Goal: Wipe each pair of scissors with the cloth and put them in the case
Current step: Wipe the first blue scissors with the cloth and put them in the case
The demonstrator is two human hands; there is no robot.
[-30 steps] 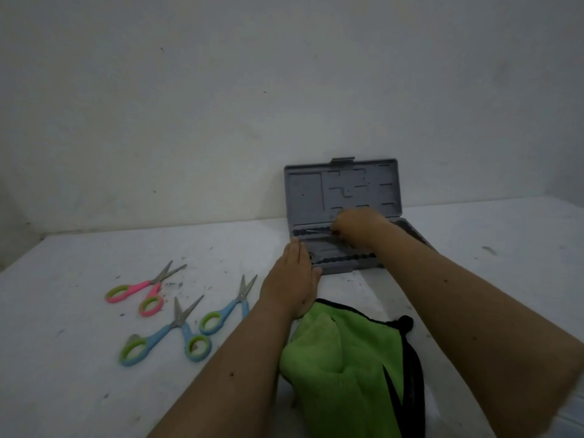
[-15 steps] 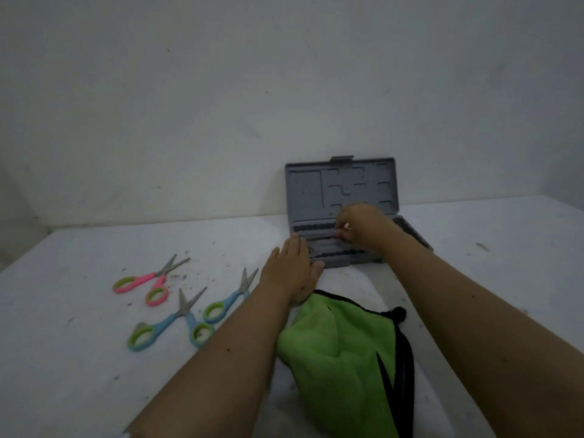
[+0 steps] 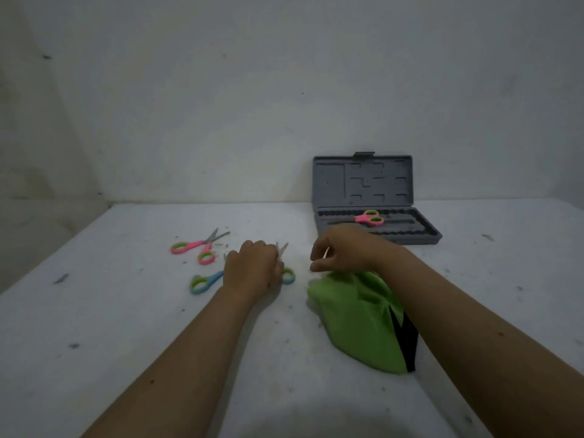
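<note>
A grey case [image 3: 376, 230] is lying open on a white table [image 3: 126, 327], pink scissors [image 3: 368, 218] inside. Left of the case, the left hand [image 3: 251, 270] is curling over blue scissors [image 3: 288, 275]. The right hand [image 3: 343, 249], fingers loosely curled and holding nothing, is hovering over a green cloth [image 3: 357, 320] before the case.

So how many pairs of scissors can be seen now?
4: pink pair in the grey case; pink pair on the table, left; blue pair beside it; another blue pair, mostly hidden under the left hand.

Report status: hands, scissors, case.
Left hand on blue scissors; right hand empty above cloth. One pink pair in case. Nothing blocking.
</note>
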